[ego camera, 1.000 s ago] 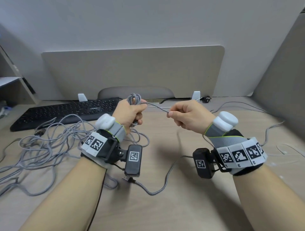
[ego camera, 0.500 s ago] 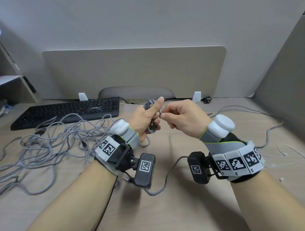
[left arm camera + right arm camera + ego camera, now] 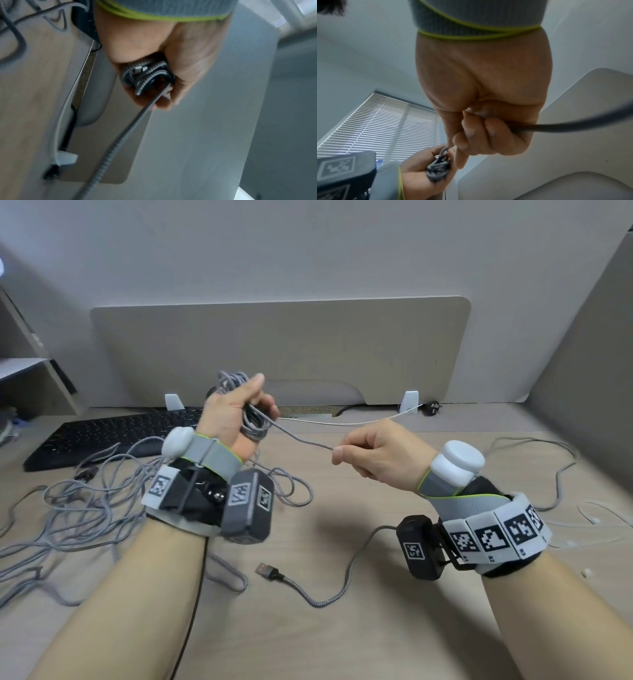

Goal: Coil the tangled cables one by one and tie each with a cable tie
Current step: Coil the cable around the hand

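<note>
Office desk: keyboard [image 3: 113, 436], partition [image 3: 281, 350], blinds [image 3: 382, 121].

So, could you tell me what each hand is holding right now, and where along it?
The left hand grips the coil around its bundled loops. The right hand pinches the same cable's free run, just beyond the coil.

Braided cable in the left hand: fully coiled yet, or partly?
Partly. The left hand grips a coil, but the braided cable runs on to the right hand, its USB plug on the desk.
</note>
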{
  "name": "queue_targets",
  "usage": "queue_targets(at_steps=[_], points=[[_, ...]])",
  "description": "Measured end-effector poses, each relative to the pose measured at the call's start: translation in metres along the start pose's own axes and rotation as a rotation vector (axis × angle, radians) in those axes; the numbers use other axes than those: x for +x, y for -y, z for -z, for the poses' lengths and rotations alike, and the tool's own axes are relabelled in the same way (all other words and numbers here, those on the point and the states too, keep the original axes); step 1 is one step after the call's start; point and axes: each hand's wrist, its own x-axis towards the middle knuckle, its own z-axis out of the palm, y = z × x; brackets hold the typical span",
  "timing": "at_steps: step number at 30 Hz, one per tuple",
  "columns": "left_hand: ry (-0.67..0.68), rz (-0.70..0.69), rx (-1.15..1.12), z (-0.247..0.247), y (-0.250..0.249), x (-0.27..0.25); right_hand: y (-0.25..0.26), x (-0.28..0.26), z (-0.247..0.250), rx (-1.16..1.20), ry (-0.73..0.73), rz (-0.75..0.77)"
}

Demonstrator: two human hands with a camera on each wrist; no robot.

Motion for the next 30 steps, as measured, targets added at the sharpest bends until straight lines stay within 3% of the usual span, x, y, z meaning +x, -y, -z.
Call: queue_targets(at_steps=[2,4,11,14,19,23,26,30], points=[[0.05,0.046,-0.09,0.005,-0.011,0.0,-0.006,0.003,0.002,-0.007,-0.017,-0.024],[0.117,0.059,-0.04,0.004,-0.01,-0.002,-0.011,0.005,0.001,-0.027,-0.034,-0.053],[0.303,0.114,0.478,-0.017,0.027,-0.02,-0.015,0.006,0.005,-0.052,-0.117,-0.057],[0.361,0.059,0.663,-0.023,0.04,-0.025,-0.013,0.005,0.007,-0.023,-0.158,-0.039],[0.501,0.189,0.644,-0.028,0.052,-0.036,-0.011,0.005,0.009,-0.004,-0.189,-0.005],[0.479,0.22,0.582,-0.03,0.053,-0.037,-0.008,0.002,0.013,0.03,-0.173,0.005],[0.445,0.197,0.667,-0.029,0.054,-0.035,-0.007,0.0,0.014,0.039,-0.155,-0.005],[0.309,0.123,0.731,-0.018,0.051,-0.023,-0.008,-0.001,0.017,0.083,-0.13,-0.052]])
